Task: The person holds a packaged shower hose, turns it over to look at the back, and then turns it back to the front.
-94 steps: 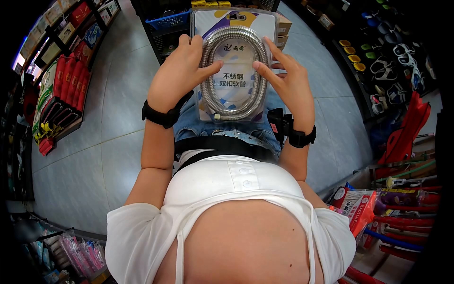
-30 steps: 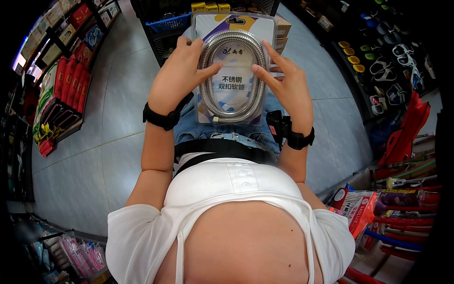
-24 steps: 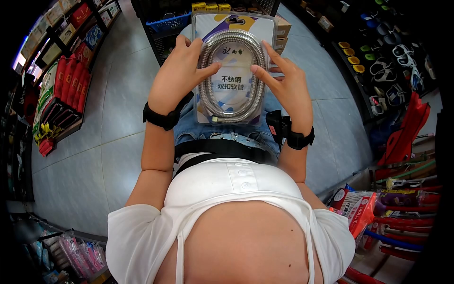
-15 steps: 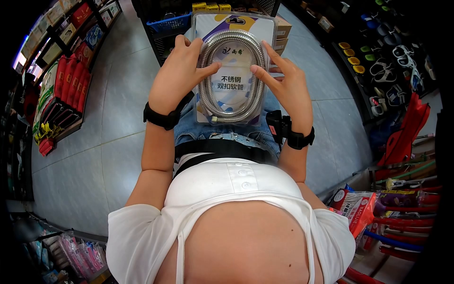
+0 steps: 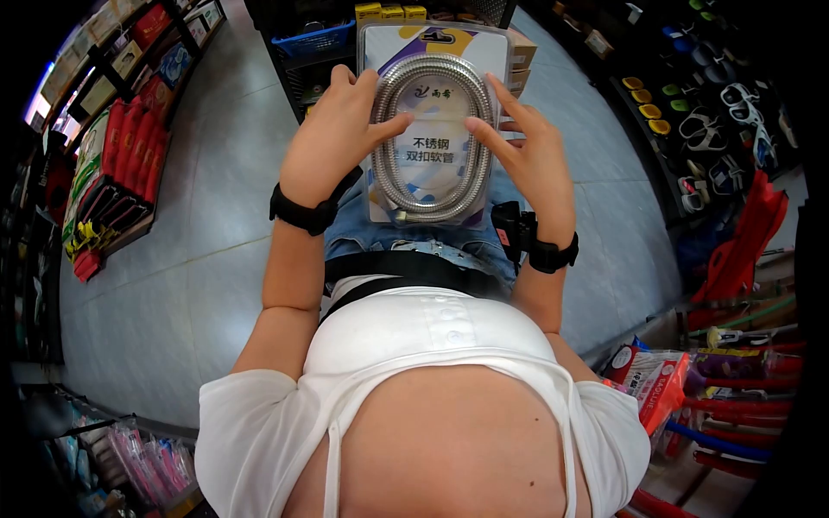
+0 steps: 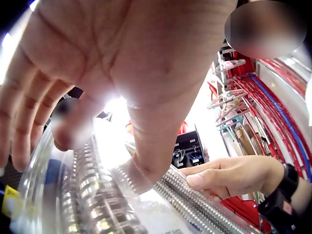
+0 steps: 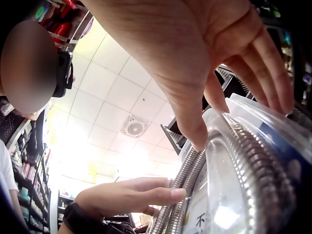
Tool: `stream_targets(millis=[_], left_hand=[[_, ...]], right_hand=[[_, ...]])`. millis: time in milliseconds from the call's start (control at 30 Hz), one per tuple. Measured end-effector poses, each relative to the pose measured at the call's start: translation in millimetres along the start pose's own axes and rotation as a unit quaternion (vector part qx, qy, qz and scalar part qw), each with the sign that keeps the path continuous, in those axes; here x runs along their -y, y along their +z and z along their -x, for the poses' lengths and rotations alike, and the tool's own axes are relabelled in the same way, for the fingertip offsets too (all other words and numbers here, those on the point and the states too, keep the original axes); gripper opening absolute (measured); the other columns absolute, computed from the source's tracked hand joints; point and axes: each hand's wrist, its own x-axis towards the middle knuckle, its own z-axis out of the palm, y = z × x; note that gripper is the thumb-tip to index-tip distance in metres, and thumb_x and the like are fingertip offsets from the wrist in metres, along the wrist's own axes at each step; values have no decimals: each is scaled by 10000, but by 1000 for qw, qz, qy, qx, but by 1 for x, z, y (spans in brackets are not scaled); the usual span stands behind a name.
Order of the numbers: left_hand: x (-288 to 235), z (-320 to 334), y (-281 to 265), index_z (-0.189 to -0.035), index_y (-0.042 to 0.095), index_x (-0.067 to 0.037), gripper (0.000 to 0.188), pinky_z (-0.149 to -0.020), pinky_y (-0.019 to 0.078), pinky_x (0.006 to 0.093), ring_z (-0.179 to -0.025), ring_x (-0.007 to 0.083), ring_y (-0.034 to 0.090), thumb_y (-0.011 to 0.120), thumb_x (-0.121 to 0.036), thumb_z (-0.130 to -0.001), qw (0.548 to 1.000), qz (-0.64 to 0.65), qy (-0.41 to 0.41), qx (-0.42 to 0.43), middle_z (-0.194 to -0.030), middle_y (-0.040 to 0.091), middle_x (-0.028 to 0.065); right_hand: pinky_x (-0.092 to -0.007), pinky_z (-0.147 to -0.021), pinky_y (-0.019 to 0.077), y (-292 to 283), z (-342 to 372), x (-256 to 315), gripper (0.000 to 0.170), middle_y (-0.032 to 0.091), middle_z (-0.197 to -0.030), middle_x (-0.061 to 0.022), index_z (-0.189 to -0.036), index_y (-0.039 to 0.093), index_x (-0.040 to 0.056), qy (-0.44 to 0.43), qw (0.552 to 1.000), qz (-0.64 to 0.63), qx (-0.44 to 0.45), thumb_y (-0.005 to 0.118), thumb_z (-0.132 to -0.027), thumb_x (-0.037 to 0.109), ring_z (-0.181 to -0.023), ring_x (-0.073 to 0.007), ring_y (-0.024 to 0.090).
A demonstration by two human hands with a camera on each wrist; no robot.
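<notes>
A coiled stainless steel hose [image 5: 389,186] lies in a clear blister pack [image 5: 371,43] with a printed card, held upright above the person's lap in the head view. The left hand [image 5: 332,129] grips the pack's left side, its thumb on the front and the other fingers at the edge. On the opposite side the right hand [image 5: 535,155] holds it the same way, thumb on the front and some fingers hidden behind. Both wrist views show the ribbed hose [image 6: 97,190] close up under the plastic, with thumbs pressed on the pack's front [image 7: 217,195].
A dark shelf with a blue basket [image 5: 315,41] and yellow boxes [image 5: 393,13] stands just beyond the pack. Shelves with red packages [image 5: 129,142] are at left, slippers [image 5: 656,125] at right. Red and blue hoses [image 5: 725,436] hang near the right elbow.
Compared with 3.1 s ago, the pack sits a touch lower. In the last half second the whole head view shifts slightly; both hands keep the same grip.
</notes>
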Motion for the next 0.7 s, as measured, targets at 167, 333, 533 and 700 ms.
stream_targets(millis=[167, 333, 533, 700], left_hand=[[2, 0, 1, -991, 560, 33, 514, -665, 528, 400, -753, 341, 615, 733, -398, -773, 1000, 3, -6, 1, -931, 507, 193], [3, 0, 3, -992, 565, 32, 517, -690, 528, 409, -794, 345, 615, 737, -402, -767, 1000, 1, -7, -3, -936, 503, 194], [2, 0, 3, -1007, 571, 27, 522, -731, 531, 419, -879, 371, 605, 743, -400, -761, 1000, -5, -3, -10, -971, 489, 215], [3, -1, 4, -1027, 576, 22, 528, -754, 529, 422, -905, 385, 597, 748, -396, -756, 1000, -3, -5, -12, -988, 487, 224]], right_hand=[[-328, -615, 493, 0, 0, 0, 607, 607, -842, -156, -1332, 564, 188, -12, 1000, -6, -9, 758, -789, 378, -732, -235, 612], [-326, -614, 501, -2, 0, 4, 599, 606, -828, -155, -1324, 572, 186, 0, 1000, 12, -3, 759, -788, 379, -714, -226, 611], [-324, -604, 496, -2, 0, 0, 595, 613, -841, -161, -1318, 576, 172, -22, 1000, 11, -10, 758, -790, 376, -690, -221, 600], [-330, -626, 505, -4, 0, 2, 592, 624, -868, -171, -1318, 574, 164, -7, 1000, 10, 4, 755, -794, 370, -732, -237, 620]])
